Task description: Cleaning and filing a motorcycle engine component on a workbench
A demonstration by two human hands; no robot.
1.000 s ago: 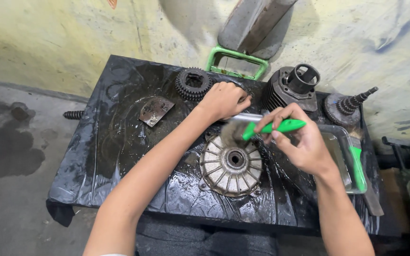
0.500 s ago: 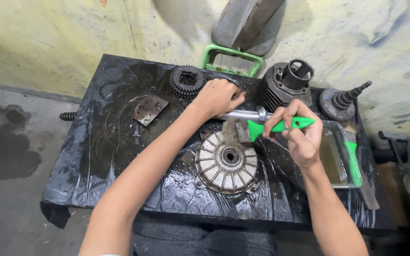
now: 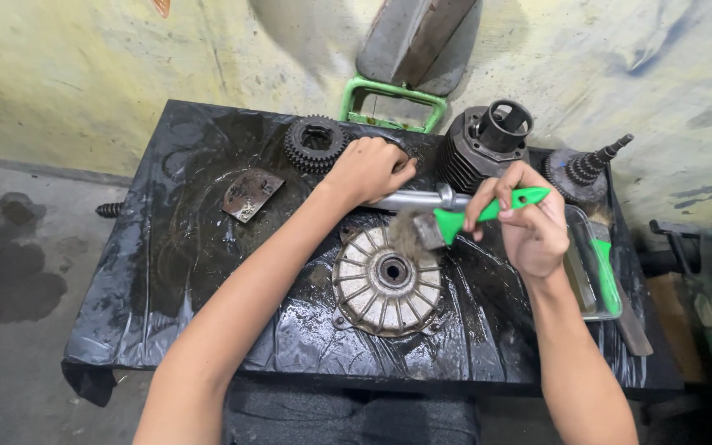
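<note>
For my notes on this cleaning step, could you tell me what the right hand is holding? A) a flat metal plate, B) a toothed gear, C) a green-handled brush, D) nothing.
C: the right hand grips a green-handled brush, its bristles on the round finned metal part.

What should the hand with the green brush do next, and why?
Probably sweep the brush down across the finned round metal part. The right hand holds its bristles at that part's top edge, the fins look grimy, and the left hand is gripping the metal shaft.
</note>
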